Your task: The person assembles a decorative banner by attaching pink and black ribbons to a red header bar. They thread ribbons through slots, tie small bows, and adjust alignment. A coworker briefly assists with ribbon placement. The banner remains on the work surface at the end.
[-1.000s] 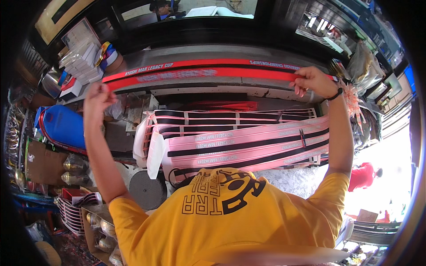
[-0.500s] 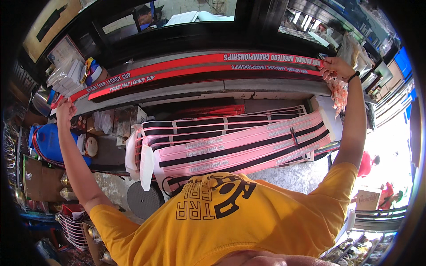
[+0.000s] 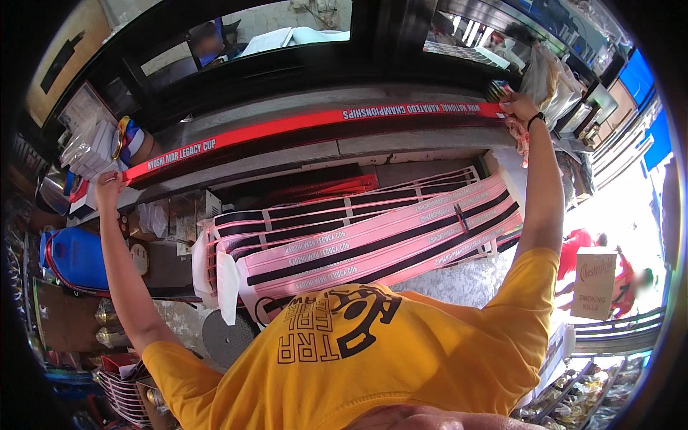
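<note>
A long red ribbon [image 3: 272, 132] with white lettering stretches nearly straight in front of the grey ledge. At its left end my left hand [image 3: 109, 185] pinches it, beside a stack of white boxes. My right hand [image 3: 519, 107] grips the other end, with the arm raised. Just below the right hand hangs a bunch of orange-and-white strips [image 3: 522, 140]. Closer to me, several pink printed ribbons [image 3: 344, 254] lie side by side over black bands. A small dark pair of snips [image 3: 461, 217] rests on them.
White boxes [image 3: 94, 147] in plastic and rolled coloured ribbons [image 3: 130, 140] stand at the ledge's left end. A blue container [image 3: 77, 258] sits below. A round dark stool [image 3: 226, 337] is near my left side. At right are a cardboard box [image 3: 595, 283] and people in red.
Two red ribbon lengths showed apart before; now a single red band is visible between my hands. My right hand has come slightly left and down. The whole view has shifted a little.
</note>
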`<state>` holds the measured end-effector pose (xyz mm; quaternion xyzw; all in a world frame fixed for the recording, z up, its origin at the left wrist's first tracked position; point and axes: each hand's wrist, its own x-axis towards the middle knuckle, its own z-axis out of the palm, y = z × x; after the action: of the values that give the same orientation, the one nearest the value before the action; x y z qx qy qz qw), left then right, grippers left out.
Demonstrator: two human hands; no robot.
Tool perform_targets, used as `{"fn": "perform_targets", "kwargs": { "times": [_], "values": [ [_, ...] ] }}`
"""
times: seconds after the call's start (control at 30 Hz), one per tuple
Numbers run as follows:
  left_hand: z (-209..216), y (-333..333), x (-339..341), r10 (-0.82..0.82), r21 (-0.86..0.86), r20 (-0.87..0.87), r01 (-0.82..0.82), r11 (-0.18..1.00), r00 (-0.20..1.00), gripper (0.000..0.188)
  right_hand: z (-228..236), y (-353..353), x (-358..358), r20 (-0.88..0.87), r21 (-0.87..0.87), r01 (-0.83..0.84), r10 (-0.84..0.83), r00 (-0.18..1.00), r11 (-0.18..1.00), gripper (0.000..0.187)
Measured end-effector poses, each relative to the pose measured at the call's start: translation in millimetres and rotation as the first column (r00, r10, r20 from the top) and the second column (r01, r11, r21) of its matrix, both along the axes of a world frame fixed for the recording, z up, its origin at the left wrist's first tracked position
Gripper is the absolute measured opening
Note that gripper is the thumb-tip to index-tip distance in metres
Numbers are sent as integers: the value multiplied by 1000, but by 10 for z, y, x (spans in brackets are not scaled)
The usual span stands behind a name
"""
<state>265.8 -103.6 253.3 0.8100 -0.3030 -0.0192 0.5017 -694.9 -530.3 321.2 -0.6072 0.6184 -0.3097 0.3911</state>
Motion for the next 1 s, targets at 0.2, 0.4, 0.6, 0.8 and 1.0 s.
{"fn": "perform_targets", "kwargs": {
  "times": [0.2,0.4,0.6,0.8,1.0],
  "values": [
    [-4,-39,-135,15,78,213,-32,996,977,30,-140,-70,3,-85,-79,-10,3,996,997,15],
    [79,-2,-241,104,99,310,-141,985,945,33,-298,-280,-193,-68,-137,22,-32,997,990,13],
    [64,-47,-391,194,80,231,-217,973,953,31,-418,-646,-370,-188,-200,-18,-21,982,980,16],
    [43,-63,-439,134,21,125,-138,990,983,30,-450,-652,-442,-177,-221,-20,-20,984,975,18],
    [116,-58,-565,166,23,180,-173,985,970,28,-432,-530,-438,-61,-182,53,-65,996,982,15]
  ]
}}
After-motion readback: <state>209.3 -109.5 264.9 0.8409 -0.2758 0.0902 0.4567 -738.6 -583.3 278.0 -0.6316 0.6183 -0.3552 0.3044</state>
